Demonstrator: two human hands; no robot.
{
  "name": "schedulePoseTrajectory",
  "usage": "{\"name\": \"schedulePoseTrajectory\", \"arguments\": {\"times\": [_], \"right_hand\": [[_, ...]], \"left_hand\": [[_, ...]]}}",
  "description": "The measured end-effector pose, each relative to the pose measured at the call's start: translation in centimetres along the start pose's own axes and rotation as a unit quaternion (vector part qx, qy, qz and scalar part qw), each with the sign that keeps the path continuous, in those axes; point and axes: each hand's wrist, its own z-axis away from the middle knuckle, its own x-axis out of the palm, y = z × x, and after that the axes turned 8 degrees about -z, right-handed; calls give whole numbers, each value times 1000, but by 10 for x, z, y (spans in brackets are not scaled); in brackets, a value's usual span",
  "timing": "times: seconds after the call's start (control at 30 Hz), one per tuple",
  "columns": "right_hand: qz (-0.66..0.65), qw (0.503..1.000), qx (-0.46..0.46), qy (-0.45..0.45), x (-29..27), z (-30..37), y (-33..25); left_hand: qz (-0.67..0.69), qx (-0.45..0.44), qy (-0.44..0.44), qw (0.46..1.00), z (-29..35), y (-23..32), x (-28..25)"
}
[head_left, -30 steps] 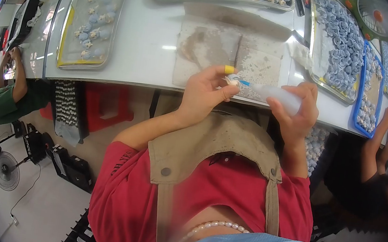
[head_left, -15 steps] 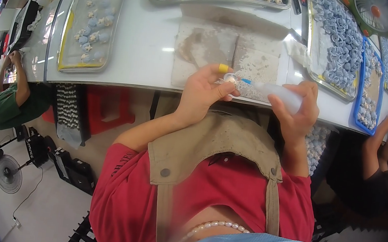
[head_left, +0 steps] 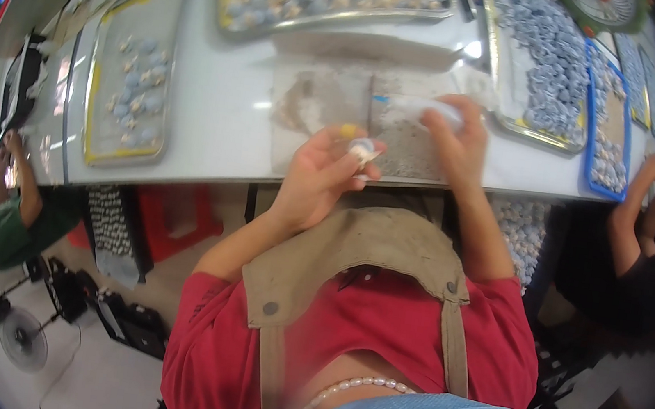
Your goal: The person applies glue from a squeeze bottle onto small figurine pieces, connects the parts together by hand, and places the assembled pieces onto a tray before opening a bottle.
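My left hand is closed around a small white-and-blue figurine piece, held just above the table's near edge. A band of yellow tape wraps one of its fingers. My right hand grips a whitish squeeze bottle with a thin blue tip. The bottle lies almost level over a stained, worn board, its tip pointing left and apart from the piece. Motion blurs the right fingers a little.
A tray with several small figures stands left. Another full tray is at the back. To the right are a tray of blue-grey pieces, a blue tray and a fan. People sit at both sides.
My right hand has drawn the bottle's tip away from the piece and moved it farther over the board. My left hand still holds the piece, now turned. The whole view has shifted.
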Motion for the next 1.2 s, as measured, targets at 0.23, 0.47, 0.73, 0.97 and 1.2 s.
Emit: {"name": "schedulePoseTrajectory", "arguments": {"times": [0.23, 0.47, 0.73, 0.97, 1.2], "right_hand": [[156, 985, -62, 33, -50, -29, 14], [429, 858, -48, 279, -213, -113, 128], [327, 935, -74, 118, -176, -145, 104], [210, 975, -67, 1, -129, -122, 58], [329, 936, -112, -55, -146, -111, 35]], "left_hand": [[14, 46, -66, 997, 0, 9, -9], [-16, -3, -37, 999, -7, -2, 3], [-60, 12, -17, 998, -9, -10, 19], [-86, -19, -26, 996, -16, -15, 37], [-77, -16, -15, 997, -16, -16, 37]]}}
